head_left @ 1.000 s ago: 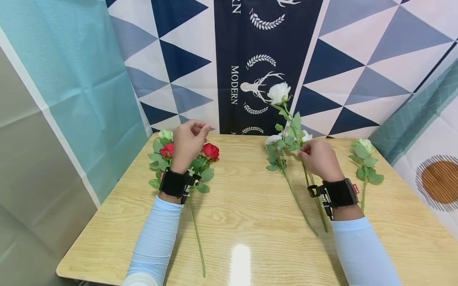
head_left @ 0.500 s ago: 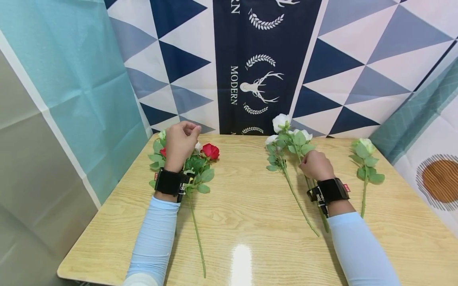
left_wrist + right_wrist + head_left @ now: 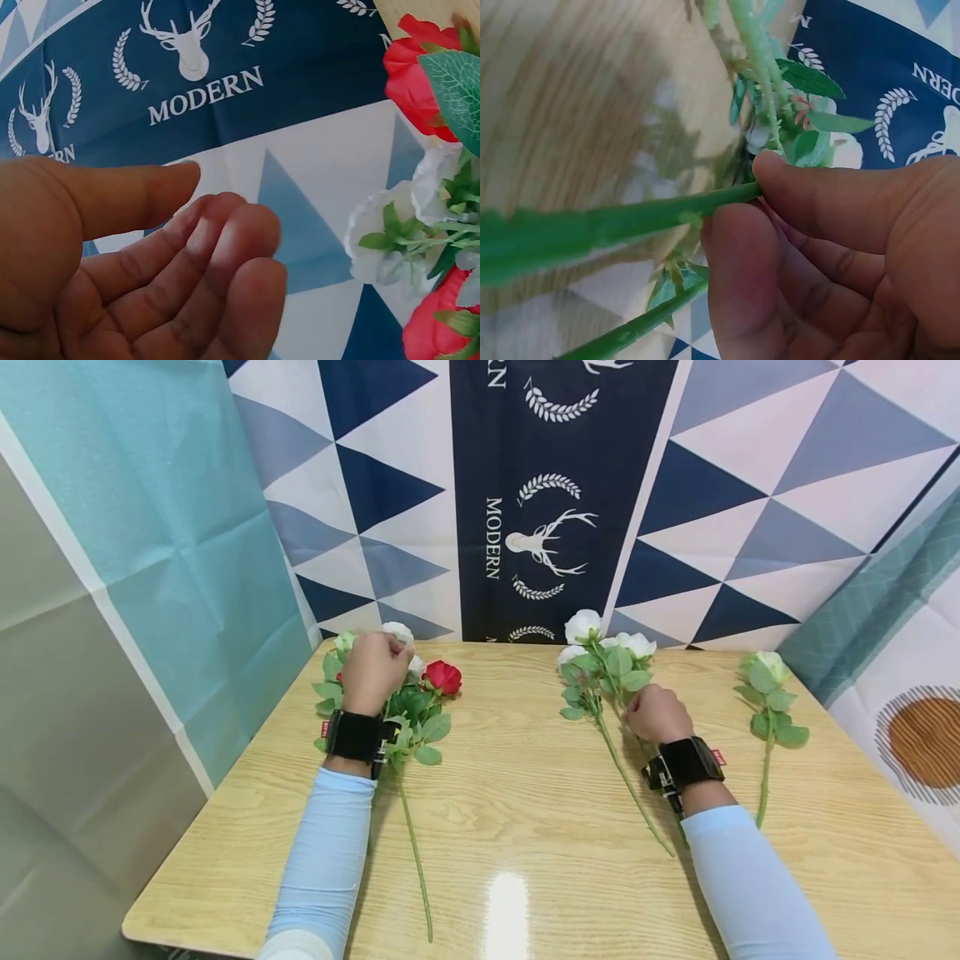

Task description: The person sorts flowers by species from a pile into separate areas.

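Observation:
My right hand (image 3: 654, 712) pinches the green stem (image 3: 630, 221) of a white rose (image 3: 583, 625) between thumb and fingers (image 3: 810, 195). The rose lies low on the wooden table (image 3: 525, 793), its blooms near the back wall. A second white rose (image 3: 573, 653) lies just left of it. My left hand (image 3: 378, 664) hovers over a bunch of red roses (image 3: 442, 677) and white roses at the table's left. Its fingers (image 3: 225, 255) are loosely curled and hold nothing. A red bloom (image 3: 420, 75) and white blooms (image 3: 390, 232) show beside it.
A single pale green rose (image 3: 765, 670) lies at the table's right. One long stem (image 3: 416, 868) runs from the left bunch toward the front edge. A patterned cloth backdrop (image 3: 540, 502) stands right behind the table.
My right hand has lowered the white rose from upright in the air down onto the table. My left hand has sunk closer to the left bunch.

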The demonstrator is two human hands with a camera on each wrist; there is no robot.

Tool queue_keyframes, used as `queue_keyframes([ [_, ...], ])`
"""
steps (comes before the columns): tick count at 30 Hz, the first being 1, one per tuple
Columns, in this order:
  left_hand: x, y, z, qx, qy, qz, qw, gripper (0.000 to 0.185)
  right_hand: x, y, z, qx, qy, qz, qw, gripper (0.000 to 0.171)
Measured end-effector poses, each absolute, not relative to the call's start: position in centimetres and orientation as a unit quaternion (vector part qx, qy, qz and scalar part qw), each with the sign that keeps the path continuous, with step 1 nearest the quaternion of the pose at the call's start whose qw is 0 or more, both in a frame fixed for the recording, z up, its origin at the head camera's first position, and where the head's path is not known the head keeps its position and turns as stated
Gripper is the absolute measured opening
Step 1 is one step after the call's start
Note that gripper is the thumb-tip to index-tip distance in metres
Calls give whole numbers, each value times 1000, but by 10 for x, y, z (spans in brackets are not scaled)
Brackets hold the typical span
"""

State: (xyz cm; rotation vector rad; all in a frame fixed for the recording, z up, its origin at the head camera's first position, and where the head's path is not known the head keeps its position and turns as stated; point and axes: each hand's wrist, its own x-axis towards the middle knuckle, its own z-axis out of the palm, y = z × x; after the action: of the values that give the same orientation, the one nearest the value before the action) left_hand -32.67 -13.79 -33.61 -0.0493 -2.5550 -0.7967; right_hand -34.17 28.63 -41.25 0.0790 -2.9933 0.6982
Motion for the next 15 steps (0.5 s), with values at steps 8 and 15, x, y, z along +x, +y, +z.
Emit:
queue_keyframes([
  [8,-333,-145,-345,24,-959,-234,157,40,-343,287,-417,21,-971,233,40,41],
  [15,-343,-156,-357,52,-969,-213,117,47,-342,290,-411,19,-970,234,63,27],
])
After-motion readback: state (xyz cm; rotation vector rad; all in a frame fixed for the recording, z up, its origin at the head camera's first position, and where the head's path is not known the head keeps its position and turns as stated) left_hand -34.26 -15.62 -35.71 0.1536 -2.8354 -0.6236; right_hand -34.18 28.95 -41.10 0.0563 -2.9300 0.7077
